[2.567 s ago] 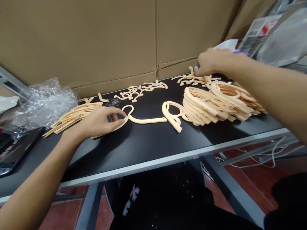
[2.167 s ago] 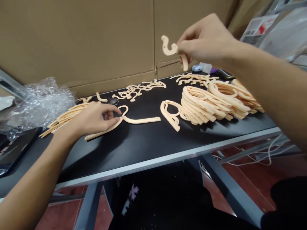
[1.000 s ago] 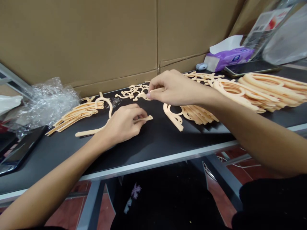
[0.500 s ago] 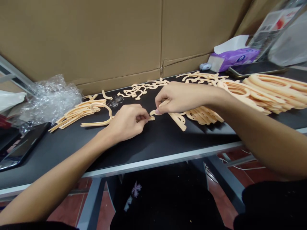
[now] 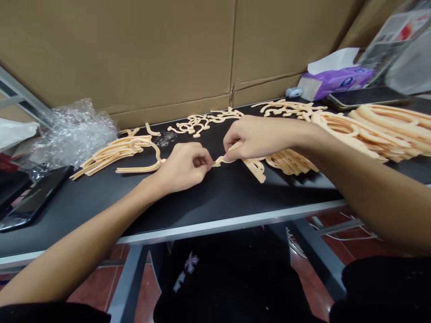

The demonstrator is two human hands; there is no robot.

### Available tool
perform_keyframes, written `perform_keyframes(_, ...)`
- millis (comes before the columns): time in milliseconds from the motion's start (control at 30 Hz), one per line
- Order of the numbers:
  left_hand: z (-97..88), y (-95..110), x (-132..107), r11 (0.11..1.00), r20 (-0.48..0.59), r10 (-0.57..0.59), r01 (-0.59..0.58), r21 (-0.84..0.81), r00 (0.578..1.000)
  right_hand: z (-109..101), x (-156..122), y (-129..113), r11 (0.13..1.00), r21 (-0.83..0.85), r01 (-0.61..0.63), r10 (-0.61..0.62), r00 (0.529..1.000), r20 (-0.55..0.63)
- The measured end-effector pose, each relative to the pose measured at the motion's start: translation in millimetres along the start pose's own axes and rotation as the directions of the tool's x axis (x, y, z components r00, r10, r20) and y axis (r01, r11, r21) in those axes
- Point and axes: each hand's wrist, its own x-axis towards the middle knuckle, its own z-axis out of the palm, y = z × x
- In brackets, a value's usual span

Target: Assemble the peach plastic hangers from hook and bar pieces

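Note:
My left hand (image 5: pixel 182 167) is closed in a pinch on the right end of a long, pale-orange hanger-shaped piece (image 5: pixel 141 160) lying on the black table (image 5: pixel 202 202). My right hand (image 5: pixel 257 137) is closed on a small curved hook piece (image 5: pixel 220 160) and presses it against that same end. The two hands meet fingertip to fingertip at the middle of the table. The joint between the two pieces is mostly hidden by my fingers.
Behind my left hand lies a stack of long pieces (image 5: pixel 111 152). Small hook pieces (image 5: pixel 202 123) lie at the back. Round pieces are stacked (image 5: pixel 370 130) on the right. Bubble wrap (image 5: pixel 70 134), a dark phone (image 5: pixel 27 202), a tissue pack (image 5: pixel 336 76) and a cardboard wall (image 5: pixel 168 54) surround the work area.
My right hand picked a small hook piece from the back right pile, carried it left and down, and now holds it against the end of the long piece. My left hand slid along to that end.

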Motion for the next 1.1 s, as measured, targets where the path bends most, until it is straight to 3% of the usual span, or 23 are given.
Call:
perform_keyframes(600, 1.7, -3.4, 0.9, 0.999, -0.007, 0.002, -0.003, -0.042, 1.000, -0.8, 9.7, 0.0, 0.998, 0.051, -0.030, 0.025, 0.995, 0.095)
perform_keyframes(1100, -2.6, -7.6, 2.4, 0.999, 0.041, -0.006, 0.008, -0.048, 0.999, 3.4, 6.3, -10.3, 0.990, -0.085, -0.110, 0.112, 0.994, 0.010)
